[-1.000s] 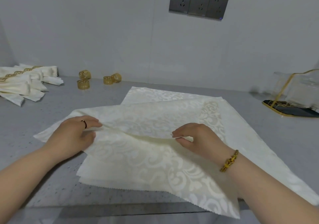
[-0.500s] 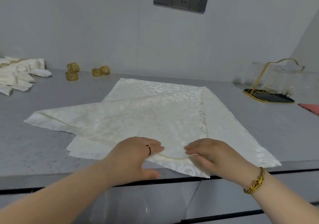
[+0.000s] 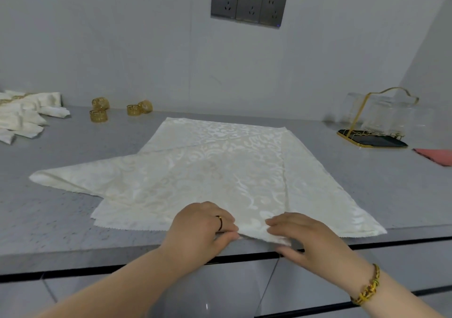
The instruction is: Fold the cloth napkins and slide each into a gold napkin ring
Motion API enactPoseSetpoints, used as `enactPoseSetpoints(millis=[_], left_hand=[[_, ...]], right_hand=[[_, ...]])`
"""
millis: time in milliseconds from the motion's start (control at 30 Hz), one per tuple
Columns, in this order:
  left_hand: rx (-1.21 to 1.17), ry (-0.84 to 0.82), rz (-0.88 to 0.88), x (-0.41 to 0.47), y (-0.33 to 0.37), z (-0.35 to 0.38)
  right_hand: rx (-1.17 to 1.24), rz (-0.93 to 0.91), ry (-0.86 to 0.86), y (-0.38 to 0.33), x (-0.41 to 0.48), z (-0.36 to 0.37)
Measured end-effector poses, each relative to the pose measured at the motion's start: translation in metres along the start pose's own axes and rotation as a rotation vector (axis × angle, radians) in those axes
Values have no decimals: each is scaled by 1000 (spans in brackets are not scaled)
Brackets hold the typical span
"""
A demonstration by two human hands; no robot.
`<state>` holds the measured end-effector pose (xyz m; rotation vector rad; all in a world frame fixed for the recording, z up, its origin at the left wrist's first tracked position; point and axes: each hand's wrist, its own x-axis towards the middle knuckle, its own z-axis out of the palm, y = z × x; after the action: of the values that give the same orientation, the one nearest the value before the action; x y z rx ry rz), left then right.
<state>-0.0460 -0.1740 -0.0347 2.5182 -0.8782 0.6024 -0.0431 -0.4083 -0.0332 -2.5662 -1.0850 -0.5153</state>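
A cream damask napkin (image 3: 215,170) lies spread on the grey counter (image 3: 49,219), partly folded over a second layer underneath. Its near corner reaches the counter's front edge. My left hand (image 3: 203,229) pinches that near corner between fingers and thumb. My right hand (image 3: 300,237) pinches the same corner from the right, thumb below the counter edge. Several gold napkin rings (image 3: 99,115) stand at the back left by the wall.
A pile of folded cream napkins (image 3: 22,115) lies at the far left. A clear holder with a gold frame on a dark tray (image 3: 374,141) stands at the back right, a pink cloth (image 3: 435,156) beside it. Wall sockets (image 3: 248,5) are above.
Both hands drew the napkin's folded edge from mid-cloth toward me to the counter's front edge and came close together. The view shifted back and up.
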Motion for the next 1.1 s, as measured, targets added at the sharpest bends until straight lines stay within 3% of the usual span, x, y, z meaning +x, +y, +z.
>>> enactPoseSetpoints(millis=[167,300,433,500,600,700,767,967,1033,1100], left_hand=[[132,-36,-39,2,0,-1],[215,21,-201,6,-18,-23],[302,-83,-388,6,-44,-69],[177,-170,-540,2,-55,-92],[-389,-156,-717,-6,-70,-128],[-778,-135,-720,-10,-76,-153],[-811,-132,-736,-10,-83,-165],[-416,-18,-984,-3,-153,-172],[-162,-63,-998,-6,-182,-169],[-59,-114,-1000,-9,-207,-166]], right_hand=[[122,53,186,-1,12,-10],[207,99,381,-1,35,-30],[141,75,548,-15,79,-60],[147,81,603,-21,105,-76],[173,116,648,-31,155,-99],[111,157,583,-36,212,-114],[82,160,514,-40,253,-116],[-33,221,309,-25,353,-64],[-53,268,187,-18,374,-29],[-66,303,93,-12,388,7]])
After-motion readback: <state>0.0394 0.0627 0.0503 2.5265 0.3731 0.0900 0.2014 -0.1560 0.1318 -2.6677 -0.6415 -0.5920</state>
